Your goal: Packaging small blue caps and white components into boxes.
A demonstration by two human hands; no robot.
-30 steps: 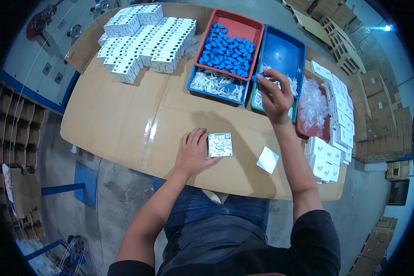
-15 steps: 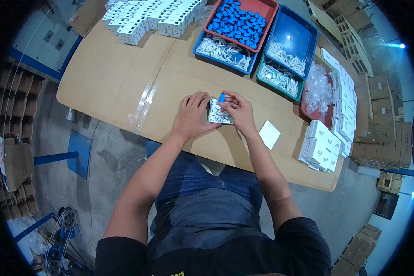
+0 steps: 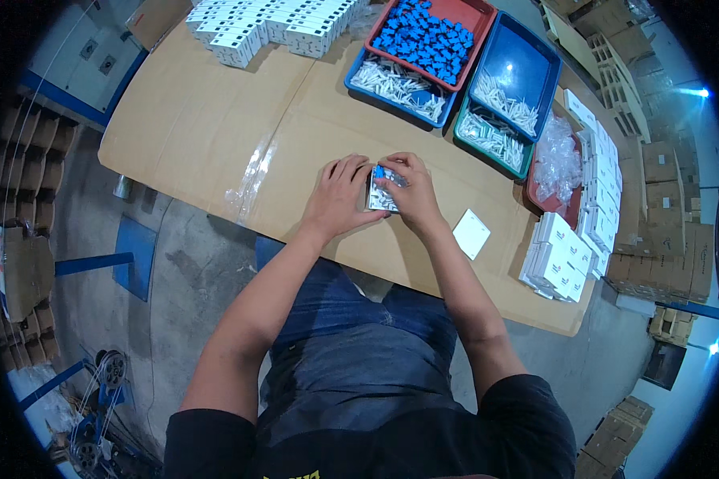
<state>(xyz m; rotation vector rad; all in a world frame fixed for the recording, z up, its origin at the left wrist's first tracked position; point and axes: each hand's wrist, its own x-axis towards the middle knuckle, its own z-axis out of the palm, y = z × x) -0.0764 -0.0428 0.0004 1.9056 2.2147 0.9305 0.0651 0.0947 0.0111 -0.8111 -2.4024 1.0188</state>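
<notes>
A small open white box with whitish and grey bits inside rests on the cardboard-covered table in front of me. My left hand steadies it, its thumb along the near edge and its fingers along the left and far sides. My right hand is closed in a pinch over the box, at a small blue piece by the far edge. Fingers partly hide that piece and the contents. Right of my right hand lies a flat white square piece.
At the far side are a red tray of blue pieces and blue and green trays of white sticks. Clear bags fill another red tray. Stacked white boxes stand right; more white boxes stand far left.
The blue piece has gone down into the far part of the box, with my right fingers lower over it. The whole view has shifted slightly.
</notes>
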